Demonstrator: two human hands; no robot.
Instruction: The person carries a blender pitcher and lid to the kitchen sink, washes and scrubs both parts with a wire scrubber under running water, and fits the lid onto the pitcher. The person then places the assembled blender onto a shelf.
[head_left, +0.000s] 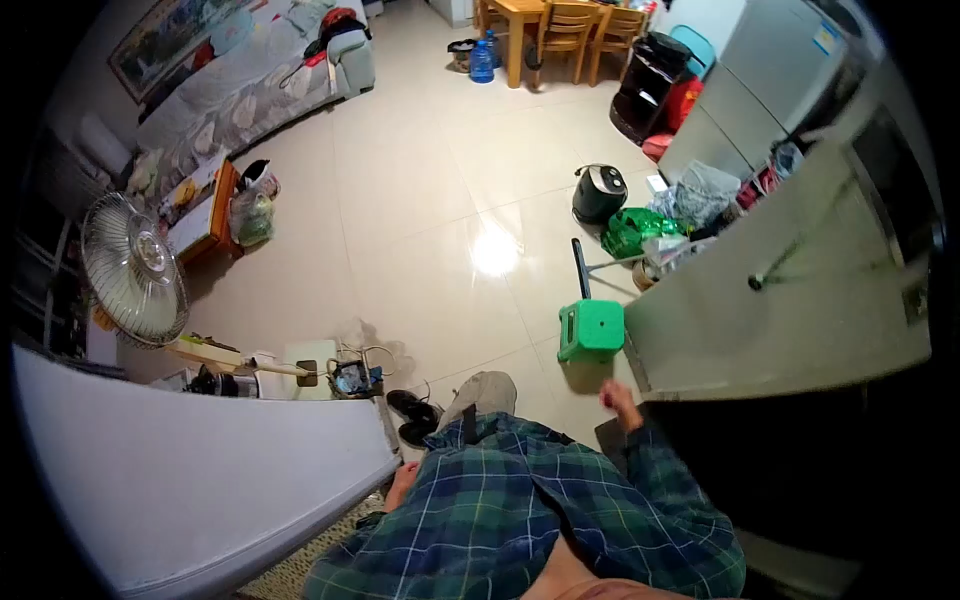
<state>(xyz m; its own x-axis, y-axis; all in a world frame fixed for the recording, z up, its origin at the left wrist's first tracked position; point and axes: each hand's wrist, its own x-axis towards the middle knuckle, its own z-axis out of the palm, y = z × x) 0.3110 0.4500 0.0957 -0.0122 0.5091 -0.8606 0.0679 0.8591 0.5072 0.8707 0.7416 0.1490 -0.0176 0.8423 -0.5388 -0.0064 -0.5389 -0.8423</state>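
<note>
My right hand [622,403] is held out at my side with its fingers curled in, and nothing shows in it. Just beyond it on the floor stands a green plastic stool [598,325]. My left hand [403,485] hangs low beside my plaid shirt, close to the end of a white wall [220,490]; its fingers are mostly hidden. A pair of black shoes [415,415] lies on the floor next to my trouser leg. To the right of my right hand, a grey door [780,310] with a handle stands swung inward.
A standing fan [140,270] and a low table [205,215] are on the left. Behind them runs a covered sofa [250,95]. On the right are a black bin-like appliance [600,193], a green bag [637,232] and a fridge [750,100]. Tiled floor [430,220] lies between.
</note>
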